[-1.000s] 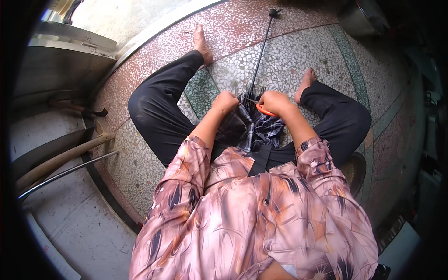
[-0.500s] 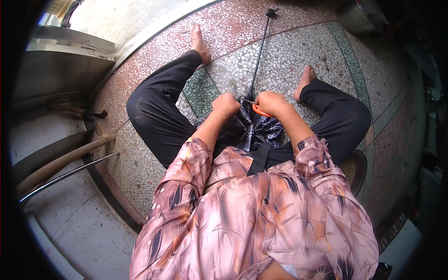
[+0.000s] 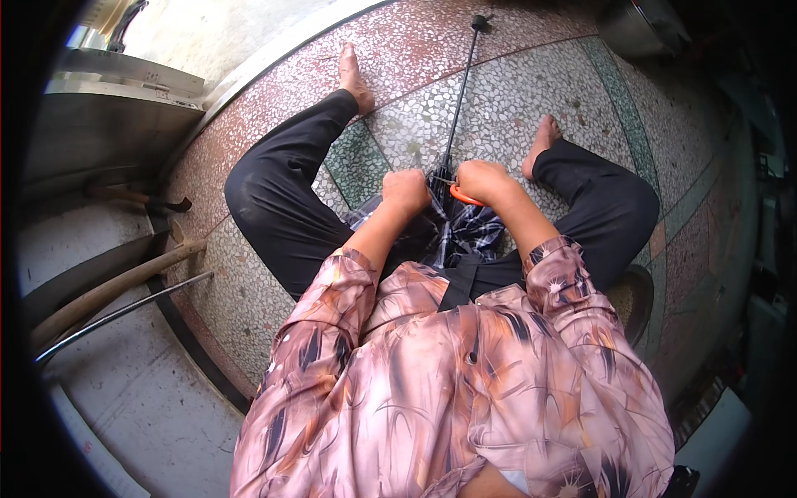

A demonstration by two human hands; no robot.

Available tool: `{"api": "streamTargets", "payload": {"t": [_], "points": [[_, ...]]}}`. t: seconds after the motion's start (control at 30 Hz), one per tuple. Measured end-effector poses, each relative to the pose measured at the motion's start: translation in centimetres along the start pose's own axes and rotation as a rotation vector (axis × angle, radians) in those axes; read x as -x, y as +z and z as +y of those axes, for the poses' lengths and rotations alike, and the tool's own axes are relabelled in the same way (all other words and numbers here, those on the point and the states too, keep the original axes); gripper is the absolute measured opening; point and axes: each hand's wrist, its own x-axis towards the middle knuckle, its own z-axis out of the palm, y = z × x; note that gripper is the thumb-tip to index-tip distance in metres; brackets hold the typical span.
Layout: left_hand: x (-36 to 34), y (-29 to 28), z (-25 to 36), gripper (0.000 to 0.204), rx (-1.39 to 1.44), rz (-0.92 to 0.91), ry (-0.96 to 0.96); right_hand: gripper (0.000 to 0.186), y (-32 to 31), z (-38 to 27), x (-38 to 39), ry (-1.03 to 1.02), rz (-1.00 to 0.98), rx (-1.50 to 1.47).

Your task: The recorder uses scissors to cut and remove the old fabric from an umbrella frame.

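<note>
Between my legs lies a folding umbrella with its dark shaft [image 3: 462, 100] pointing away from me and a black knob at the far end. Its dark plaid cloth [image 3: 470, 236] is bunched near my lap. In my right hand [image 3: 485, 180] is a pair of orange-handled scissors [image 3: 466, 197], their blades at the umbrella's ribs [image 3: 442, 173]. My left hand [image 3: 405, 192] is closed on the left side of the umbrella, at the cloth's edge. What exactly its fingers pinch is hidden behind the knuckles.
I sit with bare feet on a speckled terrazzo floor [image 3: 515, 91]. At my left are a wooden handle [image 3: 116, 286], a metal rod [image 3: 124, 314] and a metal cabinet door [image 3: 108, 137]. A metal bucket [image 3: 643, 29] stands at the far right.
My left hand has shifted slightly down and to the right, closer to the scissors. My right hand and the umbrella shaft have barely moved.
</note>
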Motion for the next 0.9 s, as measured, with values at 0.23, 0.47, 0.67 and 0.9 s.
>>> {"api": "streamTargets", "payload": {"t": [0.23,0.47,0.67,0.9], "points": [[0.3,0.4,0.0,0.025,0.186,0.025,-0.117,0.025,-1.2,-1.1,2.0,-0.068,0.002,0.114],[-1.0,1.4,-1.7,0.030,0.500,-0.153,-0.126,0.027,-0.6,-1.9,2.6,-0.034,-0.148,0.192],[-2.6,4.5,-4.4,0.031,1.019,-0.333,-0.054,0.026,-0.9,-0.4,3.7,0.021,-0.137,0.175],[-5.0,7.2,-4.6,0.037,1.210,-0.376,-0.107,0.025,-1.0,2.2,4.1,0.040,-0.067,0.084]]}}
